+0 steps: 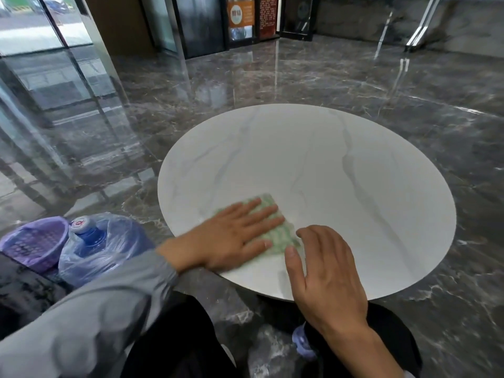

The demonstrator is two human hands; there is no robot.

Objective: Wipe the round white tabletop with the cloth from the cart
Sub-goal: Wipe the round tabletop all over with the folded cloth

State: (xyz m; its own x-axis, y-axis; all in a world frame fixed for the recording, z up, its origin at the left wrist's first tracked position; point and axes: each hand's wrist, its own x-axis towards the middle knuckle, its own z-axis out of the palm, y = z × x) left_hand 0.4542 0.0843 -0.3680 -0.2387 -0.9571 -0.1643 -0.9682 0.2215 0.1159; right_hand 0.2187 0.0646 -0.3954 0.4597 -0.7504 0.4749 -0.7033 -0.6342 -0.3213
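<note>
Cloth: green, flat on the tabletop at its 7 o'clock, near the rim.
Left hand: fingers straight, pressing the cloth down.
Right hand: loosely bent at the cloth's 4 o'clock corner, gripping nothing; contact is too blurred to tell.
Risk: a stroke towards the rim could drag the cloth off, and unpinched cloth may bunch.
Around: bagged water bottle and purple basket at 9 o'clock, on the floor; neither blocks wiping.

Lettering on the orange poster and bottle cap is unreadable.
</note>
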